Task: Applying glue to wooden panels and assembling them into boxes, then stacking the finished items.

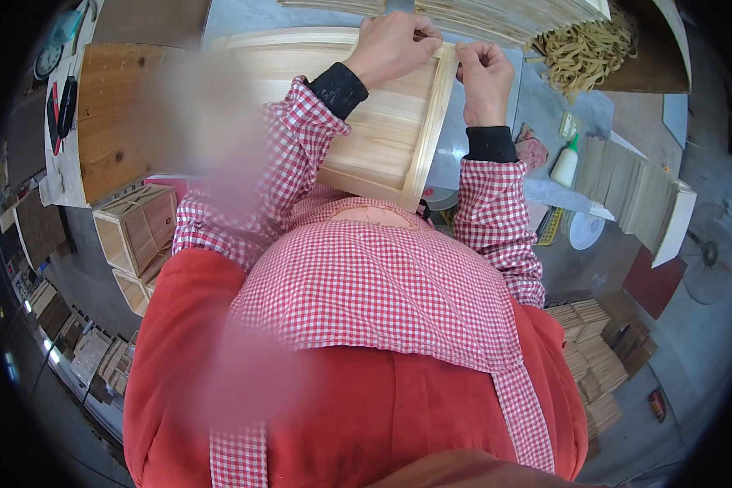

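Tray (382, 138) is lying on the table (449, 159); left hand (394, 47) and right hand (486, 81) are showing bent fingers at the tray's far right corner; whether they are gripping anything, I cannot tell.

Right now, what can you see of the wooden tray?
The tray looks like pale, grainy wood: a flat panel inside a raised rim. It lies hollow side up on the table, near edge by the apron. The left grip is at its far right corner, the right grip just outside; contact is unclear. A sleeve hides part.
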{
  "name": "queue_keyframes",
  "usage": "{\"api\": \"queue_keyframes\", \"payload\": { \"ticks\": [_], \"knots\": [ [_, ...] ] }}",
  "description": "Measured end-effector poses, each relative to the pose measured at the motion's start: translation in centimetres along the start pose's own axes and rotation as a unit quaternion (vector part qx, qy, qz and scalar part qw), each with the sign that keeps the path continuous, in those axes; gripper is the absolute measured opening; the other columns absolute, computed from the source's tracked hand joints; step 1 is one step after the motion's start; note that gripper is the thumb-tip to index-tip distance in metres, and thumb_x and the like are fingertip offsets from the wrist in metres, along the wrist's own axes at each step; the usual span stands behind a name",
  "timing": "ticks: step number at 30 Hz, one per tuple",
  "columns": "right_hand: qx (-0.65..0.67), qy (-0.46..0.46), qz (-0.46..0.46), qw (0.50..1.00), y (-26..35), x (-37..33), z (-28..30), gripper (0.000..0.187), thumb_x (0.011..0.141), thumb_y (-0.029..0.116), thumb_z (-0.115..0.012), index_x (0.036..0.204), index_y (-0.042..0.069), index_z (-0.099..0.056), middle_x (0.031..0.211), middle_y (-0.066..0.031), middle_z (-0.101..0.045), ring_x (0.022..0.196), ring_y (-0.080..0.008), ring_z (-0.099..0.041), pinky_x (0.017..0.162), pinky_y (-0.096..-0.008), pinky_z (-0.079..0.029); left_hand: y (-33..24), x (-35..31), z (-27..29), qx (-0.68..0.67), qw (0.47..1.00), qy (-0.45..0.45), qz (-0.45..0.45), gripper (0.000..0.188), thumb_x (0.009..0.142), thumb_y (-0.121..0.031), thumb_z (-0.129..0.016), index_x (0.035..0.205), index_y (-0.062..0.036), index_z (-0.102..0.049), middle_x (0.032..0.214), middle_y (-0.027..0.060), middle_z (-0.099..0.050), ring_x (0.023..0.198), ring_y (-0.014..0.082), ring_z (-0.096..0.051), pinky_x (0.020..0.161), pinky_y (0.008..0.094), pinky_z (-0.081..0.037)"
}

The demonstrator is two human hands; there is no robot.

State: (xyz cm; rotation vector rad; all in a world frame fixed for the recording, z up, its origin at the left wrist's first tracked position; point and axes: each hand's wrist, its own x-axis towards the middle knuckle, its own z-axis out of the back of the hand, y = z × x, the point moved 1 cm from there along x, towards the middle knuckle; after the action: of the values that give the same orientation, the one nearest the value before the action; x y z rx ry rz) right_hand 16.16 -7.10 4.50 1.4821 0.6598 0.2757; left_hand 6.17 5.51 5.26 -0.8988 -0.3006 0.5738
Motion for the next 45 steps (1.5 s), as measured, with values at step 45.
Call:
{"api": "queue_keyframes", "payload": {
  "ticks": [45],
  "knots": [
    [0.088,0.119,0.004,0.989,-1.0,0.6,1.2,0.009,0.089,0.014,-0.058,0.089,0.005,-0.057,0.073,0.0009,-0.055,0.062,-0.0077,-0.050,0.054,-0.0255,-0.043,-0.1,1.9,-0.2,-0.020,0.987,0.096,0.125,0.027,0.073,-0.039,-0.066,0.085,-0.0160,-0.075,0.083,0.0036,-0.071,0.087,0.0235,-0.064,0.093,0.0448,-0.032]
  ]
}}
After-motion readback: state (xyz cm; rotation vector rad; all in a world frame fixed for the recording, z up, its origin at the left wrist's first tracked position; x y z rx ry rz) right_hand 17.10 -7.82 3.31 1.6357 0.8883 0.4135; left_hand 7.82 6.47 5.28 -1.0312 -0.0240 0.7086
